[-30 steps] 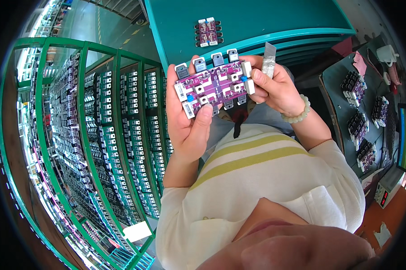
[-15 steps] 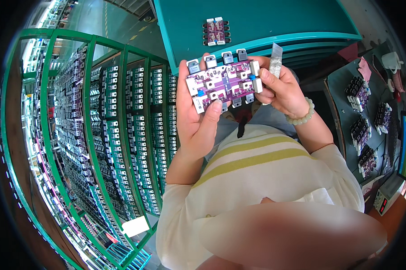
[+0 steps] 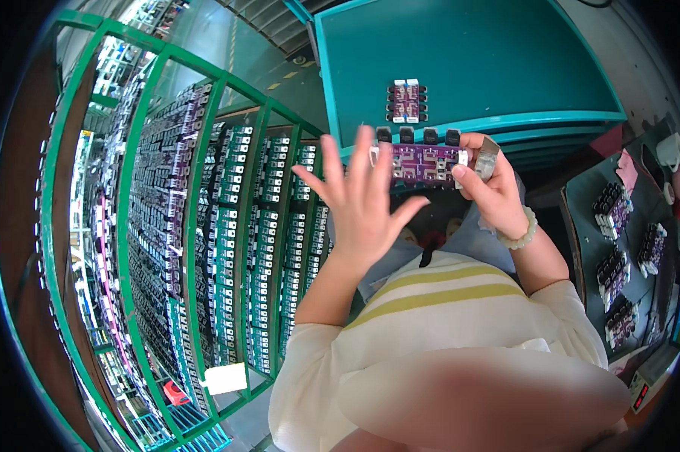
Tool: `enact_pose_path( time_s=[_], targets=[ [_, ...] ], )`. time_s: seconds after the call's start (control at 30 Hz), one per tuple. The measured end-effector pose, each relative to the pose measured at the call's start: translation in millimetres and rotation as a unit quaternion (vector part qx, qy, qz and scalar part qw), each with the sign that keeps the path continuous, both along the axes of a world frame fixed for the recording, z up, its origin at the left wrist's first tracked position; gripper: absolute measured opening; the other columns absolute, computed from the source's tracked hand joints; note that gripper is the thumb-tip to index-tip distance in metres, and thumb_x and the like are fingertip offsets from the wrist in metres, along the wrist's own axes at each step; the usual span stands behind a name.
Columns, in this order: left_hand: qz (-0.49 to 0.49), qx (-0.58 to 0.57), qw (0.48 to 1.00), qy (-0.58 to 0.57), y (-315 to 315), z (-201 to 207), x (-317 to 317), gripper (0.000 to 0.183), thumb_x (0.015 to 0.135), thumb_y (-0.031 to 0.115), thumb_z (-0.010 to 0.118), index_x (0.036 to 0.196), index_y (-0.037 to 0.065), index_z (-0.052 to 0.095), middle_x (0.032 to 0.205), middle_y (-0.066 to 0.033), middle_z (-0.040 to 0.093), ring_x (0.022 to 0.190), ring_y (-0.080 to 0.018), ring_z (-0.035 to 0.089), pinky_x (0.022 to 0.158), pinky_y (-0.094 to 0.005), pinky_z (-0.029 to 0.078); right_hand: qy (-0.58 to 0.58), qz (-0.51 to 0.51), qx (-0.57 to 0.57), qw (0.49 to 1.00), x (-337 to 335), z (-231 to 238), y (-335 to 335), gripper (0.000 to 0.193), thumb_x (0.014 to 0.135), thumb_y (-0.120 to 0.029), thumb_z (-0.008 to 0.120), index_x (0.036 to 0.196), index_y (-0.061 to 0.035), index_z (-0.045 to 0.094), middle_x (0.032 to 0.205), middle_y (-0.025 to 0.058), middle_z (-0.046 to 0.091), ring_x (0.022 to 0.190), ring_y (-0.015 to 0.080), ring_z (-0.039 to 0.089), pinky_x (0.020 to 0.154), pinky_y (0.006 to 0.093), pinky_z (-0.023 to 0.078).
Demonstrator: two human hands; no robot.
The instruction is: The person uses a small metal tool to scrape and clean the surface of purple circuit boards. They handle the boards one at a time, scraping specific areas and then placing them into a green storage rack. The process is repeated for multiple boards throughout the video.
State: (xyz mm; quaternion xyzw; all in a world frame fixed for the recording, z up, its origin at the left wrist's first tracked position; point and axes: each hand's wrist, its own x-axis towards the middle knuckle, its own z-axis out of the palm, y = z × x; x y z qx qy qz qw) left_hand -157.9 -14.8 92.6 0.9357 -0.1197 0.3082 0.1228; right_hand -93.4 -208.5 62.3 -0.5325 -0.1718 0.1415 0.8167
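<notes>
My right hand (image 3: 496, 194) grips the right end of a purple circuit board (image 3: 423, 164), thumb on its face. Black tab-like components (image 3: 430, 136) stand along the board's far edge, and white blocks sit at its ends. A crinkled, silvery strip (image 3: 487, 160) is also in the right hand, by the fingers. My left hand (image 3: 361, 202) is off to the board's left, its fingers spread and holding nothing. The left fingers overlap the board's left end in view, hiding part of it; whether they touch it I cannot tell.
A second purple board (image 3: 407, 102) lies on the teal tabletop (image 3: 475, 64) ahead. To the left stands a green rack (image 3: 197, 301) filled with rows of boards. Several board assemblies (image 3: 612, 211) and a white cup (image 3: 671, 151) rest on the dark bench at right.
My left hand has let go of the board and moved down-left, fingers spreading. The right hand still holds the board, now tilted differently. The whole view has shifted.
</notes>
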Motion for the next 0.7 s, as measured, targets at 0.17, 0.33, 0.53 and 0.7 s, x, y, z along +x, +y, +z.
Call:
enact_pose_path(
  time_s=[0.17, 0.33, 0.53, 0.7],
  targets=[
    [0.027, 0.154, 0.987, -0.026, -10.6, 9.2, 1.0, 0.074, 0.062, 0.039, 0.074, 0.127, 0.012, 0.053, 0.132, 0.0016, 0.049, 0.134, -0.0264, 0.033, 0.096, -0.071, -0.016, 0.072, 0.05, 0.029, 0.996, 1.0, 2.6, 8.6, 0.034, 0.088, -0.005, 0.06, 0.119, -0.0029, 0.048, 0.082, -0.0028, 0.056, 0.06, 0.0009, 0.043, 0.049, 0.0174, 0.031],
    [-0.038, 0.07, 0.995, 0.054, -3.4, 15.5, -7.6, 0.07, 0.06, 0.029, 0.076, 0.122, 0.007, 0.053, 0.126, -0.0068, 0.05, 0.123, -0.0233, 0.044, 0.097, -0.0746, 0.0, 0.06, 0.018, -0.03, 0.998, -5.5, 5.9, 14.6, 0.033, 0.088, -0.01, 0.061, 0.119, -0.0042, 0.051, 0.083, -0.0039, 0.057, 0.056, -0.0011, 0.041, 0.043, 0.0155, 0.027],
    [-0.093, -0.074, 0.989, -0.092, 25.2, 44.4, -14.0, 0.074, 0.053, 0.018, 0.081, 0.121, 0.008, 0.052, 0.117, -0.0148, 0.051, 0.108, -0.0314, 0.05, 0.094, -0.0473, 0.036, -0.019, 0.119, 0.127, 0.985, -2.1, 25.1, 25.4, 0.041, 0.09, -0.02, 0.057, 0.125, -0.0002, 0.045, 0.093, 0.0045, 0.052, 0.052, 0.0, 0.033, 0.041, 0.0151, 0.024],
    [0.069, -0.03, 0.907, -0.415, 94.0, 184.8, -36.2, 0.092, 0.058, 0.021, 0.082, 0.128, -0.003, 0.029, 0.125, -0.0206, 0.039, 0.119, -0.0338, 0.036, 0.102, -0.045, 0.028, -0.053, 0.104, 0.059, 0.991, 10.5, 19.4, 14.4, 0.03, 0.092, -0.014, 0.054, 0.118, -0.0018, 0.05, 0.084, 0.0033, 0.054, 0.048, -0.0003, 0.031, 0.041, 0.0158, 0.024]
  ],
)
